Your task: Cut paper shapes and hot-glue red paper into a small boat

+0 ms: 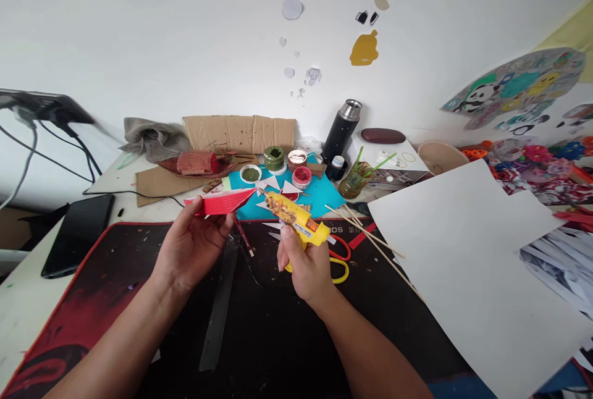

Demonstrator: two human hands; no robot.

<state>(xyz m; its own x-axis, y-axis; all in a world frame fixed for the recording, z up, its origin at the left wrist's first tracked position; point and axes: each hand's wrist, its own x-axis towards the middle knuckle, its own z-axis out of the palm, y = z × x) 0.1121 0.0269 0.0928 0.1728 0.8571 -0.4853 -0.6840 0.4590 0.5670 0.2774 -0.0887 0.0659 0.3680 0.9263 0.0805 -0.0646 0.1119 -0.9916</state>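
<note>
My left hand holds a red, ridged, boat-shaped piece with a pale upper edge, thumb on the near side and fingers beneath. A yellow hot glue gun, stained brown near its front, is gripped in my right hand. Its nozzle points left, close to the pointed right end of the red piece; whether they touch I cannot tell. Under my right hand lie scissors with red and yellow handles, partly hidden. A dark red pencil and a clear ruler lie between my arms.
Paint jars and white paper triangles stand on a blue sheet. Behind are a red-brown model boat and a black thermos. Thin sticks and large white paper lie right, a black tablet left.
</note>
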